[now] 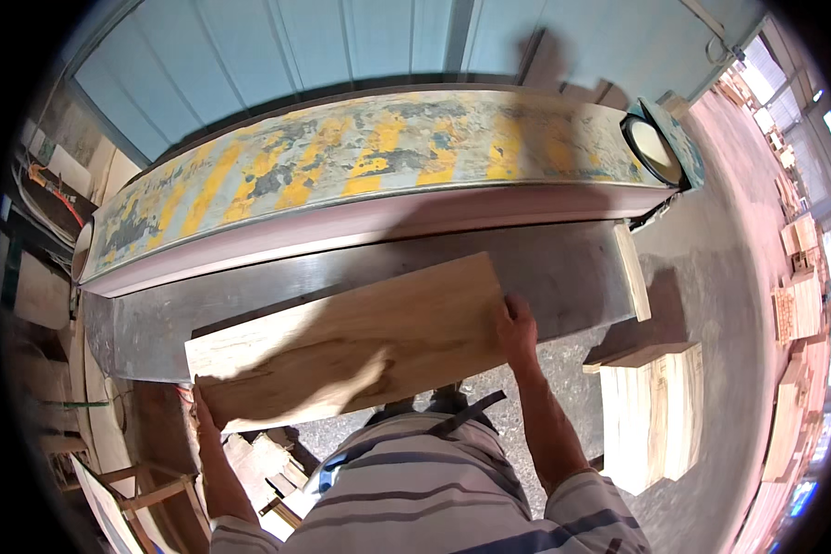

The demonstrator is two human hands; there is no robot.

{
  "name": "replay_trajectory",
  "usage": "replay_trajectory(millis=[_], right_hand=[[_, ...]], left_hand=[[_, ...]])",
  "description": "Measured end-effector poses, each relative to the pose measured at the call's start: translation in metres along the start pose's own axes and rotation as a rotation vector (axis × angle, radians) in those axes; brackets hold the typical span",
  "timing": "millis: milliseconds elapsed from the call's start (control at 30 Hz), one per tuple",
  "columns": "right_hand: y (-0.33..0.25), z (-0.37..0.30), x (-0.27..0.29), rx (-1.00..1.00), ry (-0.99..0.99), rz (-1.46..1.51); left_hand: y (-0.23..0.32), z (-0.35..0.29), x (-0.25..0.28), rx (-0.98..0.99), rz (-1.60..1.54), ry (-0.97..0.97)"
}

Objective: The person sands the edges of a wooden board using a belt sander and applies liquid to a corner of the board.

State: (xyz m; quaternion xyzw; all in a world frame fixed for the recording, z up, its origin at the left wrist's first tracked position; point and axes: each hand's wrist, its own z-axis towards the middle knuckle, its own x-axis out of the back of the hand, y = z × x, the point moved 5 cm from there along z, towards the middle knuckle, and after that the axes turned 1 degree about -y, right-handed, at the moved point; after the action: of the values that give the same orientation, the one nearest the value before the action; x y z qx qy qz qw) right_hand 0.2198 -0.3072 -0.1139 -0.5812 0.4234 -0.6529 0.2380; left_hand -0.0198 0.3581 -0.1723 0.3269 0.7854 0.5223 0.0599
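A wide pale wooden board with dark grain streaks is held level in front of me, over the near edge of a metal work table. My left hand grips its left end, fingers hidden under the wood. At the right end, my right hand clasps the edge, with the fingers partly out of sight. Behind the table runs a long sanding belt with a pinkish face, beneath a worn cover with yellow and grey stripes.
Stacked wooden boards stand on the floor to my right. A wooden strip borders the table's right end. Wood offcuts lie at lower left beside a wooden frame. More timber piles line the far right. Light-blue panels rise behind the machine.
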Motion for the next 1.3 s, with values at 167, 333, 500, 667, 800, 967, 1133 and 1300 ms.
replay_trajectory(millis=[167,333,500,667,800,967,1133,1300], right_hand=[[-0.022,0.015,0.039,-0.201,-0.025,0.494],[-0.042,0.03,0.065,-0.064,0.199,0.802],[-0.018,0.042,0.073,-0.089,0.205,1.028],[-0.01,0.044,0.087,-0.05,0.159,0.997],[-0.031,0.041,0.101,-0.095,0.241,0.97],[-0.071,0.04,0.117,0.09,0.048,0.579],[-0.082,0.036,0.125,-0.054,0.153,0.563],[-0.074,0.043,0.124,-0.054,0.122,0.546]], left_hand=[[-0.005,0.021,0.002,-0.153,0.123,0.371],[0.063,0.001,-0.049,-0.205,-0.64,0.13],[0.087,-0.016,-0.109,-0.321,-0.653,0.083],[0.051,0.029,-0.099,-0.431,-0.565,0.038],[0.048,0.026,-0.1,-0.333,-0.538,-0.16],[0.004,0.074,-0.037,-0.608,-0.323,-0.014],[0.057,-0.016,-0.099,-0.114,-0.596,0.096],[0.074,-0.068,-0.076,-0.19,-0.663,0.237]])
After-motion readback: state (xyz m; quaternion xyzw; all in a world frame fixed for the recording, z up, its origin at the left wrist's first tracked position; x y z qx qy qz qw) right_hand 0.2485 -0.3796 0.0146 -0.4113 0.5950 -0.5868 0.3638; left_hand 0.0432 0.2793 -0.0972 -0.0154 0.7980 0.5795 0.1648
